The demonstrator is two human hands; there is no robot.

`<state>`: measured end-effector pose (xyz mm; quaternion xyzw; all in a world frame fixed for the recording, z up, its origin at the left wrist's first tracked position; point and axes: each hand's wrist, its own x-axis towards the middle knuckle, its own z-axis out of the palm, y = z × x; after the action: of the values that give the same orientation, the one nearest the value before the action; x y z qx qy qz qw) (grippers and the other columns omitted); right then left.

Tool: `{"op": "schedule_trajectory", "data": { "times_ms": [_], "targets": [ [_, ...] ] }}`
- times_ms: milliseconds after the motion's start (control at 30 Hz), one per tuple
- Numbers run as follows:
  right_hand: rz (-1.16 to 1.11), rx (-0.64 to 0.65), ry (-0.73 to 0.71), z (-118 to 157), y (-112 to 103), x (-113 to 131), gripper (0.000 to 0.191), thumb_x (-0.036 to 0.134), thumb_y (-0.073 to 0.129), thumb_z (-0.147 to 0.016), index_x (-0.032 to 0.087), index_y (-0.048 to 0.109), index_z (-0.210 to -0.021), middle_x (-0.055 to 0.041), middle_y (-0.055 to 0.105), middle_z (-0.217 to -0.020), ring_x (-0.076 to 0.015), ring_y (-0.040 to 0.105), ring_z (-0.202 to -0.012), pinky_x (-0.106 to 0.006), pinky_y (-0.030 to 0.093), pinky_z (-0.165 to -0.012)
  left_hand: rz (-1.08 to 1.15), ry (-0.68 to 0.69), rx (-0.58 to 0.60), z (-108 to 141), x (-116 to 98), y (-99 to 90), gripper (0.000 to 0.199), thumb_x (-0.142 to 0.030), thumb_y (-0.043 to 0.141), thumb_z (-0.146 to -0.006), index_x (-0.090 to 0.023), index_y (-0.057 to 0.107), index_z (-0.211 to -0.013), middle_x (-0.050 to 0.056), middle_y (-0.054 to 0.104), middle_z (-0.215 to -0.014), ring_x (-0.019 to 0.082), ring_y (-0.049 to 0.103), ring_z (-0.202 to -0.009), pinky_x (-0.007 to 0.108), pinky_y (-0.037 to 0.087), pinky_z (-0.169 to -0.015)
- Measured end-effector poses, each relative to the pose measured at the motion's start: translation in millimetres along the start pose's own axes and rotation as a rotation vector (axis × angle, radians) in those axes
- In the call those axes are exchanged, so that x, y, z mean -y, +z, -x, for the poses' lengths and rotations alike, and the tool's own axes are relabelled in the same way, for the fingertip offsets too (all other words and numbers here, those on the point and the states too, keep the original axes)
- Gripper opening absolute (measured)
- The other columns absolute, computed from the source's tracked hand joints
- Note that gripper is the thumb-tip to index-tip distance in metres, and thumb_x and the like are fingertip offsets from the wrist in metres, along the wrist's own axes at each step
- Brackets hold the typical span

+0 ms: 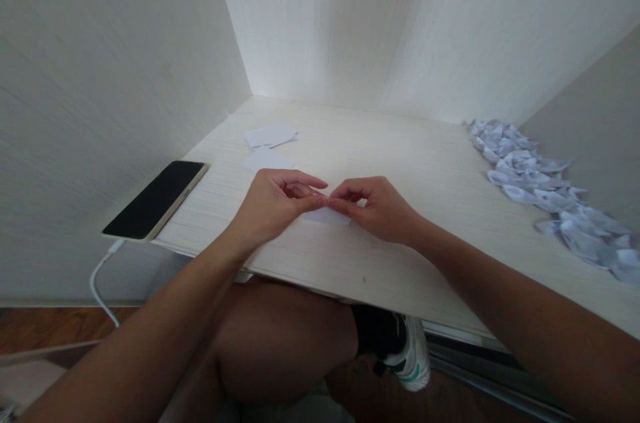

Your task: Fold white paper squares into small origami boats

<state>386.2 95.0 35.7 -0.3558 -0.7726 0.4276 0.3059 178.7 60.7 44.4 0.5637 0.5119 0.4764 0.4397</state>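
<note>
My left hand (273,203) and right hand (377,208) are pinching one white slip (327,216) over the front middle of the tabletop (410,270).
My right grip is pressing thumb and finger together at the slip's far edge; my left is meeting it there, its index finger standing slightly apart. Beyond, I'm seeing one small paper stack (270,135), sheets uncountable, and one loose sheet (267,159) lying nearer. One phone (157,200) is lying at the left edge, one white cable (100,290) trailing from it. Crumpled-looking papers (525,173) are lining the right side, too overlapped for counting.
</note>
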Motion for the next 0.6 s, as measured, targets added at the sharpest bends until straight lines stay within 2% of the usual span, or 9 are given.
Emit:
{"op": "schedule_trajectory", "data": {
  "times_ms": [100, 300, 433, 500, 600],
  "targets": [
    [0.103, -0.013, -0.056, 0.5, -0.3, 0.6, 0.02, 0.034, 0.07, -0.09, 0.019, 0.076, -0.078, -0.0005, 0.071, -0.069, -0.0129, 0.058, -0.064, -0.028, 0.042, -0.064, -0.005, -0.014, 0.015, -0.4, 0.4, 0.1, 0.028, -0.025, 0.093, -0.062, -0.018, 0.085, -0.087, 0.005, 0.079, -0.071, 0.016, 0.07, -0.063, 0.026, 0.054, -0.06],
    [0.125, -0.043, -0.045, -1.6, -5.0, -1.6, 0.02, 0.033, 0.071, -0.088, 0.018, 0.075, -0.075, -0.0008, 0.07, -0.067, -0.0131, 0.057, -0.063, -0.029, 0.042, -0.064, 0.095, 0.009, -0.004, -4.9, 5.7, -5.8, 0.033, -0.022, 0.093, -0.063, -0.015, 0.082, -0.093, 0.003, 0.077, -0.07, 0.015, 0.07, -0.064, 0.026, 0.055, -0.065],
    [0.098, -0.091, -0.04, -1.1, -5.9, -2.2, 0.023, 0.036, 0.07, -0.089, 0.017, 0.075, -0.076, -0.0013, 0.07, -0.069, -0.0129, 0.056, -0.064, -0.029, 0.042, -0.063, 0.148, -0.029, 0.047, -3.5, 5.5, -4.5, 0.049, -0.021, 0.095, -0.062, -0.015, 0.078, -0.107, 0.004, 0.081, -0.088, 0.015, 0.074, -0.078, 0.026, 0.058, -0.075],
    [0.069, -0.115, -0.033, -1.1, -6.0, -2.4, 0.025, 0.038, 0.071, -0.089, 0.017, 0.075, -0.076, -0.0018, 0.07, -0.069, -0.0129, 0.055, -0.064, -0.028, 0.04, -0.061, 0.137, -0.07, 0.094, -2.4, 5.3, -3.2, 0.053, -0.021, 0.095, -0.062, -0.014, 0.076, -0.111, 0.003, 0.08, -0.084, 0.015, 0.073, -0.074, 0.025, 0.058, -0.071],
    [0.036, -0.13, -0.013, -1.5, -5.4, -2.5, 0.026, 0.04, 0.072, -0.088, 0.017, 0.075, -0.077, -0.0025, 0.071, -0.071, -0.0132, 0.054, -0.064, -0.028, 0.04, -0.059, 0.08, -0.097, 0.097, -1.9, 4.2, -2.2, 0.044, -0.022, 0.093, -0.066, -0.013, 0.077, -0.106, 0.001, 0.076, -0.071, 0.015, 0.071, -0.064, 0.026, 0.057, -0.064]
  ]
}}
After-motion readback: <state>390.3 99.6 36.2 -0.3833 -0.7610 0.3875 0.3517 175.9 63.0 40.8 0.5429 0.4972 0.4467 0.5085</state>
